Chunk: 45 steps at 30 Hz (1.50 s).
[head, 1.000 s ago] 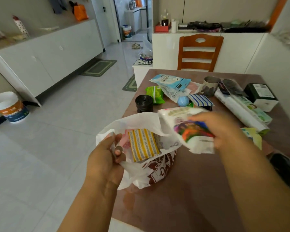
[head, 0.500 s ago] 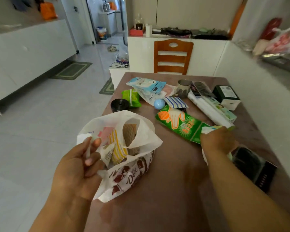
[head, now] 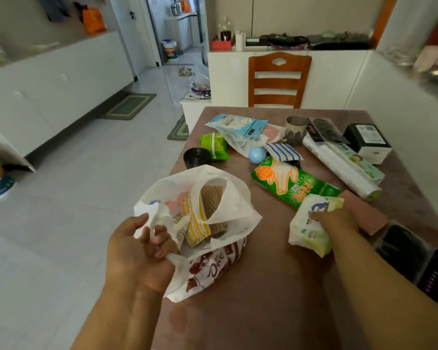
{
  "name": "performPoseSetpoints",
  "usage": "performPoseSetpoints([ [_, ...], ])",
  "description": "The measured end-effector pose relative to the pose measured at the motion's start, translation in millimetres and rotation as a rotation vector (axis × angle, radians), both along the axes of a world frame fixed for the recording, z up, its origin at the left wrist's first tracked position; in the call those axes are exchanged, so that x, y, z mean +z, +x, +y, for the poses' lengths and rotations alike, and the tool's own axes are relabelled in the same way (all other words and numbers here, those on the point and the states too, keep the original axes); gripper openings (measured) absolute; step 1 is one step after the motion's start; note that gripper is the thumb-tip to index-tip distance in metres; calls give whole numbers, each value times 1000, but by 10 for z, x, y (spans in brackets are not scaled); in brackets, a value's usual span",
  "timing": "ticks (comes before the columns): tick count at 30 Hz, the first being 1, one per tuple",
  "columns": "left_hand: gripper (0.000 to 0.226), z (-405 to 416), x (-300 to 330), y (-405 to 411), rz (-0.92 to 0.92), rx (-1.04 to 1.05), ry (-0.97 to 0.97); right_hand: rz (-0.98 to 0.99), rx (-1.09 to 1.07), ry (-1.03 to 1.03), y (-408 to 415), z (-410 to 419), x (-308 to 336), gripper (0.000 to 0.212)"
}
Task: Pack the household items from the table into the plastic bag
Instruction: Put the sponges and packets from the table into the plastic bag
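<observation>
- Two hands are in view. The left hand [head: 139, 251] has its fingers curled round the near rim of one white plastic bag [head: 228, 213] and holds its mouth open at the left edge of the brown table [head: 263, 299].
- The right hand [head: 335, 218] grips one white and yellow wipes pack [head: 310, 228], just right of the bag and apart from it. The fingers wrap the right side of the pack, and the fingertips are hidden behind it.
- Inside the bag, one yellow-striped packet [head: 197, 223] and one brown waffle-patterned item [head: 211, 200] can be seen. Other things lie below them, but they are hard to make out.
- Beyond the bag lie one green glove packet [head: 291, 183], one blue ball [head: 257, 154], one blue-striped packet [head: 283, 151], one black roll [head: 197, 157], one small green pack [head: 214, 145], one light blue pouch [head: 238, 127], one grey cup [head: 295, 130], one long white roll [head: 339, 165] and one dark box [head: 368, 142].
- At the right edge, dark flat packages [head: 412, 253] are partly cut off; their number is not sure.
- One wooden chair [head: 278, 79] stands at the far end of the table.
</observation>
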<state>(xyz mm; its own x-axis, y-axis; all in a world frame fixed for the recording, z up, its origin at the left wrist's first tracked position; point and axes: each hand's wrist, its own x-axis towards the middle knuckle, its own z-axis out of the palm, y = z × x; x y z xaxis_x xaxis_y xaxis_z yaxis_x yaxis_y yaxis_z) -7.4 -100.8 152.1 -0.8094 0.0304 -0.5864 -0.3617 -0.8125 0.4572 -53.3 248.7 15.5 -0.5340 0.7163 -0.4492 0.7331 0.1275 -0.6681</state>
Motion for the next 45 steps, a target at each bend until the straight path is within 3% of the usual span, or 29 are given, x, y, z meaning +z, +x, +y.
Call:
performPoseSetpoints([
  [2,32,-59,50,37,-14,-50,-8,125,-29,-109,-29,-31,120,100],
  [3,34,-82,71,48,-1,-76,-25,240,-51,-163,-39,-104,253,92],
  [5,38,-138,98,57,36,-79,-70,427,-10,-385,-12,-398,668,44],
  [7,29,-191,101,66,78,-22,-113,438,180,-664,17,-789,1046,9],
  [10,25,-257,113,99,151,73,-143,255,433,-857,-52,-1459,1206,8],
  [12,24,-290,140,128,203,108,-144,177,458,-743,-142,-1956,1127,22],
  [14,23,-319,171,148,228,129,-167,184,522,-460,-237,-2308,941,57],
  [15,23,-336,182,151,242,137,-176,206,606,-282,-267,-2404,889,59],
  [17,22,-373,193,148,264,150,-197,253,686,161,-299,-2389,832,42],
  [19,20,-419,179,121,267,167,-207,331,569,519,-369,-2212,849,36],
  [20,21,-441,170,106,269,178,-207,309,515,593,-450,-2100,814,46],
  [22,21,-479,156,65,280,202,-212,140,514,502,-586,-1884,732,65],
  [24,22,-497,140,15,295,208,-238,44,550,277,-667,-1723,595,53],
  [27,25,-483,144,-87,332,170,-301,205,433,41,-638,-1529,600,33],
  [31,24,-401,133,-302,374,96,-329,281,209,-192,-512,-1186,784,45],
  [34,26,-246,142,-457,434,11,-293,248,79,-266,-316,-876,893,60],
  [36,25,-82,160,-533,472,-66,-272,286,-3,-316,-110,-697,977,44],
  [38,25,112,189,-586,517,-173,-261,262,-20,-320,102,-538,1049,40],
  [40,24,305,228,-610,561,-286,-243,235,29,-307,308,-403,1135,43],
  [45,18,672,390,-598,695,-495,-86,282,165,-134,731,-286,1514,20],
])
